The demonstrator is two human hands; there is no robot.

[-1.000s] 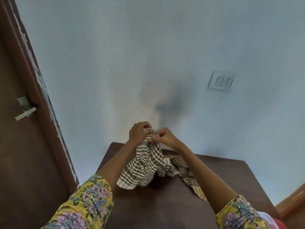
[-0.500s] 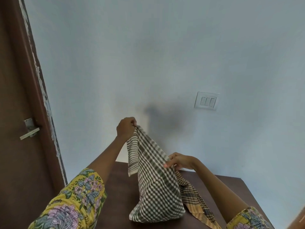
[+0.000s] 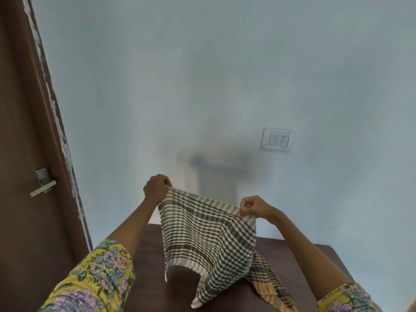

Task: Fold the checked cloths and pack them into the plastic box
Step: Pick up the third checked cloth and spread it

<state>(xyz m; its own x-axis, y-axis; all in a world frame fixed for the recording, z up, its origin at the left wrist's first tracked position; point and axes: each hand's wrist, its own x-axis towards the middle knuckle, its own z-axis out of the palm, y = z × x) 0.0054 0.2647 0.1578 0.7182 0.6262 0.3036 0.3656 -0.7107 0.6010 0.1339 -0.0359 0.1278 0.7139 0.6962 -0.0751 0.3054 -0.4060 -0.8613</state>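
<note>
The room is bright, with soft, even light. The pale blue wall (image 3: 225, 75) looks a little grey near the top and brighter low down, just above the far edge of the table (image 3: 326, 255). A dark, fuzzy shadow (image 3: 216, 163) falls on the wall above the hands. It has soft edges, so the light is not harsh. The light seems to come from behind the person. No shiny glare shows anywhere. The switch plate (image 3: 277, 139) looks sharp. The wide lens bends the picture: the door frame (image 3: 56, 136) on the left leans and curves. The flowery sleeves (image 3: 96, 278) at the bottom edge look big and slightly soft.
</note>
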